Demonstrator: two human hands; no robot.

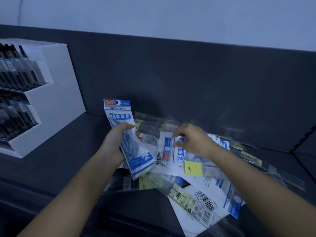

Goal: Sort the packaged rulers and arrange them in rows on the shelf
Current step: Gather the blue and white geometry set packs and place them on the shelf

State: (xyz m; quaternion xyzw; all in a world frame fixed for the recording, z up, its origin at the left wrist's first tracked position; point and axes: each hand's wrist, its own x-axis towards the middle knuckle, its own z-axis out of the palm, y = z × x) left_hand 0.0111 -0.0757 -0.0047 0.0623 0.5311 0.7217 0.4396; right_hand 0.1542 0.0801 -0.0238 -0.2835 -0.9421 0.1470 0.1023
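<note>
The left hand (113,144) is wrapped round the middle of a thin stack of blue-and-white glossy plastic ruler packets headed GEOMETRIC (118,109), thumb across the front. The header points to about eleven o'clock and the foot to five, and the stack is lifted clear of the heap. At the hand's ten o'clock a white stepped cardboard display stand (56,79) holding dark items sits on the dark grey shelf (68,142). At the stack's three o'clock the right hand (193,141), a little blurred, appears to pinch the upper edge of another blue-and-white packet lying flat (168,147) on top of the loose heap of mixed packets (205,197). Some of these are clear sleeves with yellow header cards (193,168), and the heap spreads from there toward five o'clock. These packets look light, thin and flat, probably stiff along their length because of the ruler inside, but skinned in slick film that slides readily over its neighbours. The surest hold is likely across the width at mid-length, or at the firmer printed header. A pinch on bare film alone may let a packet swing or slip, and a held stack may fan out unless it is squeezed square
</note>
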